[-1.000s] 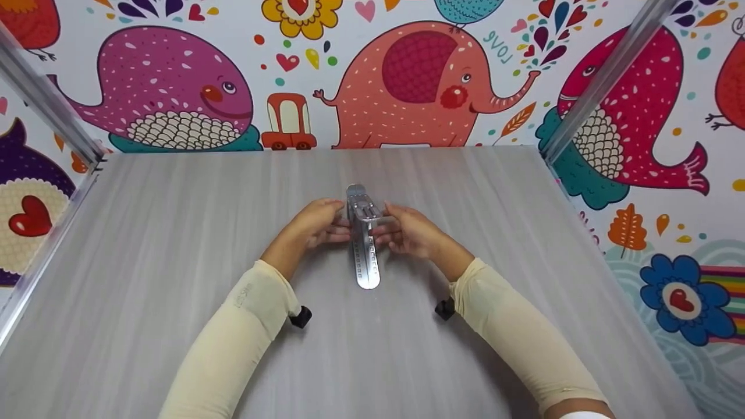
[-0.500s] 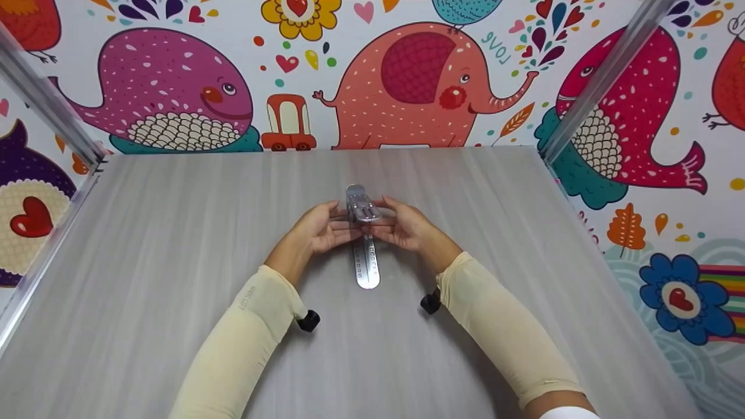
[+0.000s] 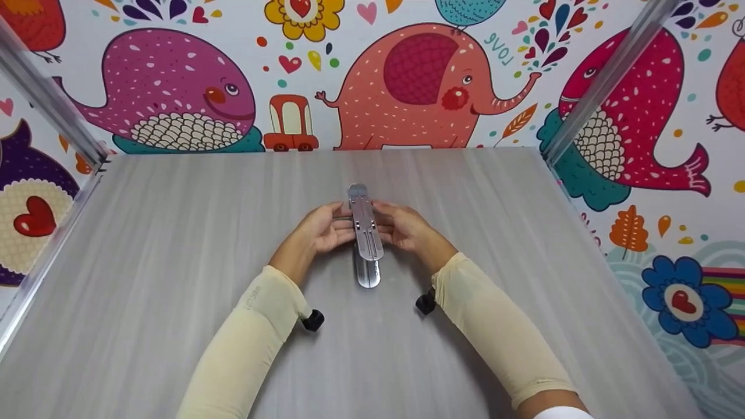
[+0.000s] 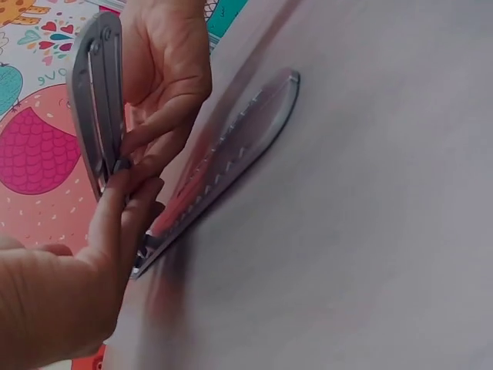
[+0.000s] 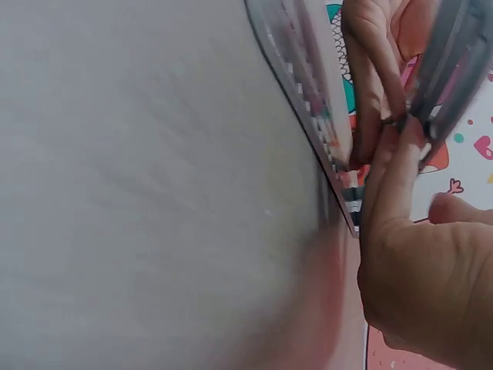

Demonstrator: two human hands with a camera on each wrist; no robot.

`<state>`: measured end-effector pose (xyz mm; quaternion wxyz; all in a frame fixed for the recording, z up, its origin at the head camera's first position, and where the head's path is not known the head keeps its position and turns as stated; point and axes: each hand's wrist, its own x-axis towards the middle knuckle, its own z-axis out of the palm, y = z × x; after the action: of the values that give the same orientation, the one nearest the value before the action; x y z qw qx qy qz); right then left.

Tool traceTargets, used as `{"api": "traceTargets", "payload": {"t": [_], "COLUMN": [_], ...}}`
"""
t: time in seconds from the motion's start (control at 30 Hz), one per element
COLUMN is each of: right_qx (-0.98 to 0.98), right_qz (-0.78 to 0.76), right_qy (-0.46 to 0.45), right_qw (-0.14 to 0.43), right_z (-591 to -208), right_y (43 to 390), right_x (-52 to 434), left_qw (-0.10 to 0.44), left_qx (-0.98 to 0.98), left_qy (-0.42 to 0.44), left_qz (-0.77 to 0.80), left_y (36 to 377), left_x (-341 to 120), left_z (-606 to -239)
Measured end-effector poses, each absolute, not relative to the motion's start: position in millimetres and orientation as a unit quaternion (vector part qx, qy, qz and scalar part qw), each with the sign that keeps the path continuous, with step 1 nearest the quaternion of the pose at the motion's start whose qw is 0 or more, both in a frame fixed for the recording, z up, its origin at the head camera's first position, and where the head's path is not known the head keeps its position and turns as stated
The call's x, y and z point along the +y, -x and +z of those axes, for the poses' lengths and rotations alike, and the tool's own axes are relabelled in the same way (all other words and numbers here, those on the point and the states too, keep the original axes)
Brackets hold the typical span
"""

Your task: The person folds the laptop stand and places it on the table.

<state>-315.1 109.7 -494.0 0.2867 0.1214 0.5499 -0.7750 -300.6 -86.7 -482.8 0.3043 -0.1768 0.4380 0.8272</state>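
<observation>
A folding silver metal stand [image 3: 365,224] is on the table, its slotted upper arm [image 4: 96,85] raised at an angle above a notched base [image 4: 266,116]. My left hand [image 3: 327,230] lies along its left side, with fairly straight fingers reaching beneath the upper arm. From the other side my right hand [image 3: 410,228] reaches in the same way. Fingertips of both hands come together at a small pin under the arm, as the wrist views show. Neither thumb visibly presses on the metal. In the head view, the arm hides the fingertips and most of the base.
The grey wood-grain table [image 3: 174,262] spreads around the stand. Printed cartoon walls [image 3: 407,87] enclose the back and sides, with metal rails [image 3: 605,87] at the corners. A small black device [image 3: 313,320] sits at each wrist.
The stand's upper arm has swung from steep to lower, its near end tipping toward me over the base. Both hands have come in beneath it from the sides.
</observation>
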Motion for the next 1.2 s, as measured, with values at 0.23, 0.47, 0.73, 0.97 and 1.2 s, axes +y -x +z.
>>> {"api": "traceTargets", "payload": {"t": [0.23,0.47,0.73,0.97,1.2], "right_qx": [0.572,0.589,0.624,0.653,0.707], "right_qz": [-0.765,-0.75,-0.718,-0.688,-0.644], "right_qy": [-0.11,-0.103,-0.087,-0.028,0.052], "right_qw": [0.274,0.283,0.295,0.315,0.288], "right_z": [-494.7,-491.7,-493.0,-492.5,-493.0], "right_y": [314.6,312.4,304.2,289.5,275.6], "right_x": [108.9,109.2,114.5,119.8,122.5], "left_qw": [0.3,0.308,0.309,0.283,0.255], "left_qx": [0.438,0.447,0.511,0.597,0.662], "left_qy": [0.174,0.166,0.142,0.098,0.029], "left_qz": [0.829,0.823,0.789,0.744,0.705], "left_y": [300.2,296.9,286.9,276.0,264.6], "left_x": [-86.3,-86.1,-86.7,-84.4,-80.5], "left_z": [-479.2,-475.9,-475.1,-477.9,-481.6]}}
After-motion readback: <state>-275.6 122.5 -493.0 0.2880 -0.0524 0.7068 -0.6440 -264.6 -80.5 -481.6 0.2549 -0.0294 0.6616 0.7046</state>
